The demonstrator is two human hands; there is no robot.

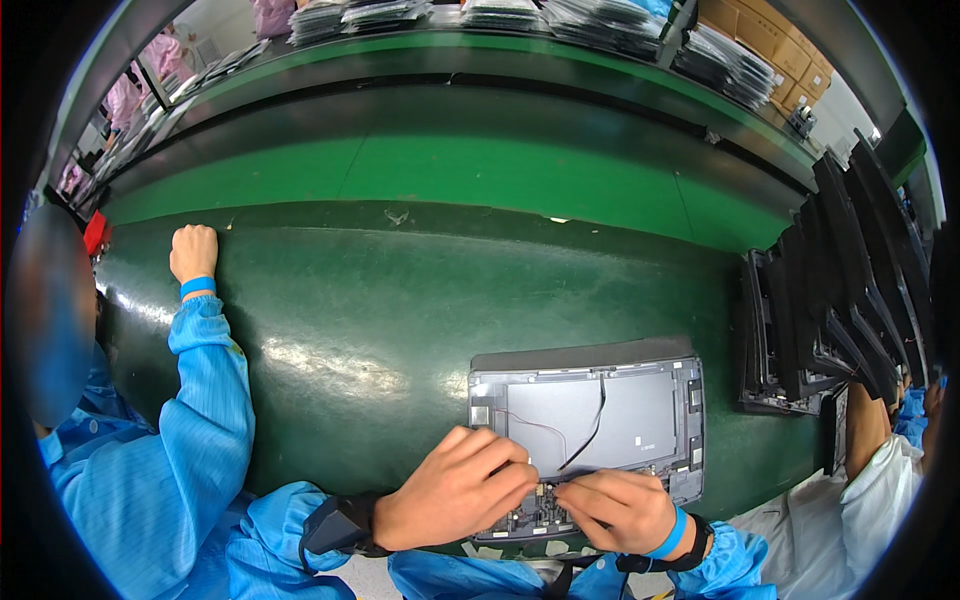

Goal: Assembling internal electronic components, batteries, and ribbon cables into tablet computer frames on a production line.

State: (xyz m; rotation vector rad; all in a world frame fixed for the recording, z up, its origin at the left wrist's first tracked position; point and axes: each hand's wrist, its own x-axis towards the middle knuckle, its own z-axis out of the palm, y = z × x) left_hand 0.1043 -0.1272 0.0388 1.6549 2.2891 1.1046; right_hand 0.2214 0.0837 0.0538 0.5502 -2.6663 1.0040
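A grey flat device housing (600, 405), like the opened back of a tablet or screen, lies on the green table before me. A black cable (598, 420) and a thin reddish wire run loosely across its inside. Along its near edge sits a small circuit board (545, 508). My left hand (465, 485) bends over the board's left part, fingers curled and closed at the tips. From the right, my right hand (620, 508) pinches at the board. Whatever is between the fingertips of either hand is too small or hidden to name.
A dark pad (580, 355) shows behind the housing. At the right stands a rack of black panels (830, 290), near another person's arm (868, 430). To the left, a co-worker's fist (194, 252) rests on the table (350, 300). Stacked flat packages (610, 25) lie on the far shelf.
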